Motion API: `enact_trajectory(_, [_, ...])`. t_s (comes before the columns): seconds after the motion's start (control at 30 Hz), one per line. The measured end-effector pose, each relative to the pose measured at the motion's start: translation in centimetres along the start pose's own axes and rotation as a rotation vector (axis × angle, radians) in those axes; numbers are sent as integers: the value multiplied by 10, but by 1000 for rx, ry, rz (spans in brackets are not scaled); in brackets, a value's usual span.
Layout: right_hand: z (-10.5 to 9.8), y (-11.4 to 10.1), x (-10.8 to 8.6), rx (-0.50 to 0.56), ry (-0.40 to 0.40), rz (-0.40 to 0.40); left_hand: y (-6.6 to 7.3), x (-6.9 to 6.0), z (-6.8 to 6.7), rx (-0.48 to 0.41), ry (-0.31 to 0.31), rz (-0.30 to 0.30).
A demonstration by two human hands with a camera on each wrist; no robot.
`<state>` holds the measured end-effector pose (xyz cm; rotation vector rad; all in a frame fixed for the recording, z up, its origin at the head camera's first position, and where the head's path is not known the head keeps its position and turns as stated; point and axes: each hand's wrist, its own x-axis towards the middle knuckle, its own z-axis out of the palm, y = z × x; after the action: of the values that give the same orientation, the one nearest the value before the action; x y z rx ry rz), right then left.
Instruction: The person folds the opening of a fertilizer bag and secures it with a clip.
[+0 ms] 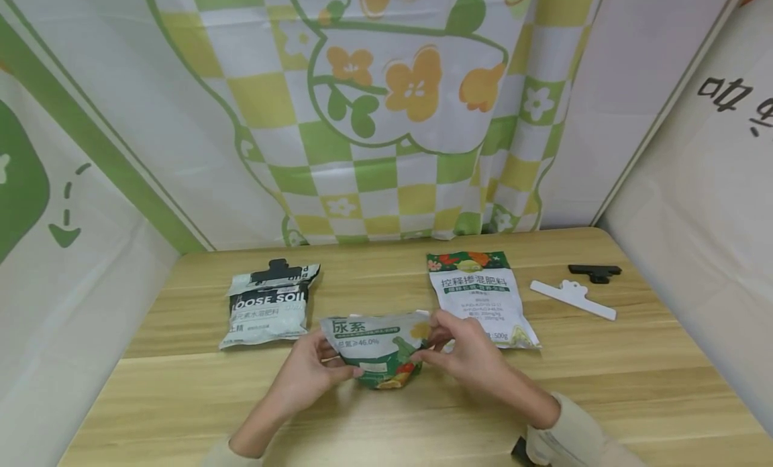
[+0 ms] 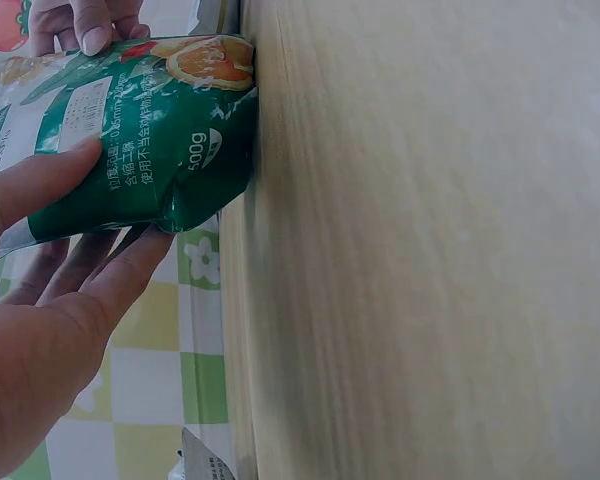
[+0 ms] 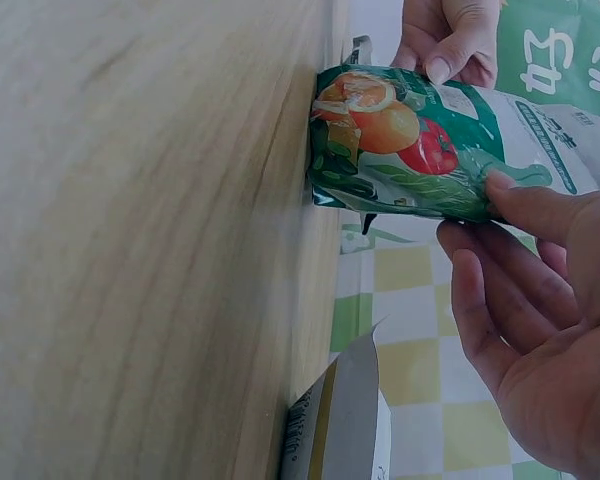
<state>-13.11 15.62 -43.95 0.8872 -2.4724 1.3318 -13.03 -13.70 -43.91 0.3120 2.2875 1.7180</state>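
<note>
A green and white bag with fruit pictures (image 1: 373,346) stands on the wooden table between two hands. The left hand (image 1: 304,372) holds its left side, thumb on the front and fingers behind. On its right side the right hand (image 1: 468,349) grips with the thumb in front. In the left wrist view the left hand (image 2: 50,330) has its thumb over the green front of the bag (image 2: 145,140). The right wrist view shows the right hand (image 3: 550,310) with its thumb on the bag (image 3: 410,140) and fingers behind or beneath it.
A grey-white "LOOSE SOIL" bag (image 1: 268,313) with a black clip (image 1: 278,271) lies at the left. Behind the right hand lies a white fertilizer bag (image 1: 483,299). Farther right are a white clip (image 1: 574,298) and a black clip (image 1: 594,272). A black object (image 1: 521,452) shows near the right sleeve.
</note>
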Motion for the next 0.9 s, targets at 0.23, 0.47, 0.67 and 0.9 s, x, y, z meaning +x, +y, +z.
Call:
enact_trajectory(0.23, [0, 0, 1, -8, 14, -24, -3, 0, -3, -41, -11, -34])
enact_trajectory(0.47, [-3, 3, 1, 11, 3, -36, -1, -3, -9, -36, -18, -62])
enact_trajectory(0.67, [-8, 0, 5, 7, 14, 23, 6, -4, -14, -73, 45, 1])
enact_trajectory(0.9, [-9, -7, 15, 30, 43, 2, 11, -2, -18, -65, 93, 196])
